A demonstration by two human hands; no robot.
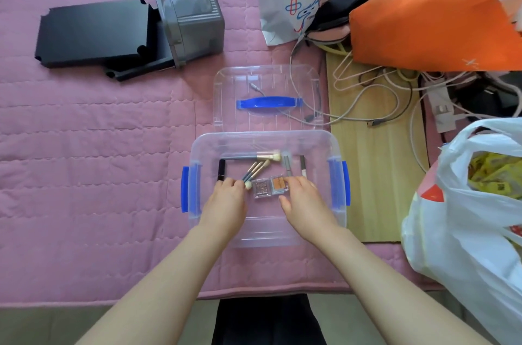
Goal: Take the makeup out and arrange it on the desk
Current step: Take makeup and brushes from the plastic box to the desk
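A clear plastic box (197, 146) with blue latches stands open on the pink quilt, and both my hands reach into it. My left hand (226, 197) curls its fingertips down onto the handle ends of several small makeup brushes (258, 168), right beside a black lipstick tube (221, 169). My right hand (303, 200) lies over an orange eyeshadow pot (278, 183), fingers on its far side and thumb at its near edge. A glittery eyeshadow pot (260, 188) sits between my hands. A longer brush (254, 157) and two slim pencils (295, 166) lie further back.
The box's clear lid (226, 84) with a blue handle lies just behind it. At back left are black panels (90, 30) and a grey bin (186, 5). To the right lie tangled cables (375, 90), an orange bag (429, 11) and white plastic bags (466, 231).
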